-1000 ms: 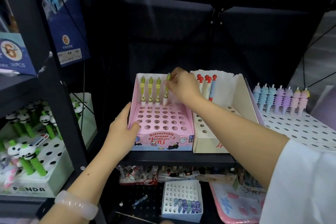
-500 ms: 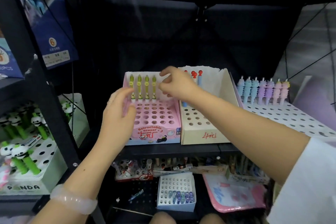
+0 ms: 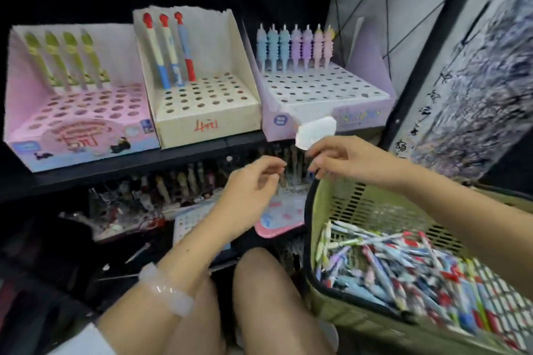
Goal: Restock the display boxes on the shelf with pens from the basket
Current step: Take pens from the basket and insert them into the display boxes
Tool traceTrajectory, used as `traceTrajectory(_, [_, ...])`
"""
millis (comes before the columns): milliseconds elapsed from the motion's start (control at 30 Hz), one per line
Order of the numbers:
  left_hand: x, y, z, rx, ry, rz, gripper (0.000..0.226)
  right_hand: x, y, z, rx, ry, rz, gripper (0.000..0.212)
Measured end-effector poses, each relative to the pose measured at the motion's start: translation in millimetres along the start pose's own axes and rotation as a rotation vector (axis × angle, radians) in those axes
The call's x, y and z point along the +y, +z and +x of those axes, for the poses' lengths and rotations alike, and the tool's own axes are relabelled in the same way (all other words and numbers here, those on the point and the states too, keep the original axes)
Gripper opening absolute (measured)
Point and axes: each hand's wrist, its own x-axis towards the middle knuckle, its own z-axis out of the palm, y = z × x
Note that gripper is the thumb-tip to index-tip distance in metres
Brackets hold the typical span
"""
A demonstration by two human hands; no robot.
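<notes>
Both hands hover below the shelf (image 3: 178,154), left of the basket (image 3: 331,291). The left hand (image 3: 248,190) is loosely curled, holding nothing; the right hand (image 3: 343,157) pinches a white scrap (image 3: 315,131).

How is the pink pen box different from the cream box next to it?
The pink box holds four yellow-green pens; the cream box holds three pens with red tops. The pink box has printed pictures and lettering on its front; the cream box is plain, with only a red handwritten mark. The pink box sits at the left end; the cream box is in the middle. Both stand on the shelf, and most of their holes are empty.
</notes>
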Motion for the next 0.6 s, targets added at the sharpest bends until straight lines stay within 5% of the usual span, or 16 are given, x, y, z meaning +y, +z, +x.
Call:
traceTrajectory(100, [-9.8,45.8,1.7,-0.1,-0.011,0.031,0.025,61.2,-3.1,-23.9,-0.008,0.097,-0.18,0.007])
traceTrajectory(233, [-19.3,93.6,4.3,-0.296,-0.022,0.175,0.027,134.7,3.9,-43.4,-0.176,0.249,-0.458,0.029])
traceTrajectory(400, [-21.0,124.7,5.9,-0.407,0.062,0.459,0.031,196.4,25.9,-55.0,-0.42,0.487,-0.36,0.033])
traceTrajectory(500, [-23.8,130.9,8.2,-0.435,0.126,0.648,0.031,218.1,51.4,-57.0,-0.624,0.451,-0.395,0.053])
traceTrajectory(600, [-25.2,133.1,7.5,-0.446,0.157,0.724,0.032,229.1,78.4,-58.8,-0.789,0.329,-0.705,0.082])
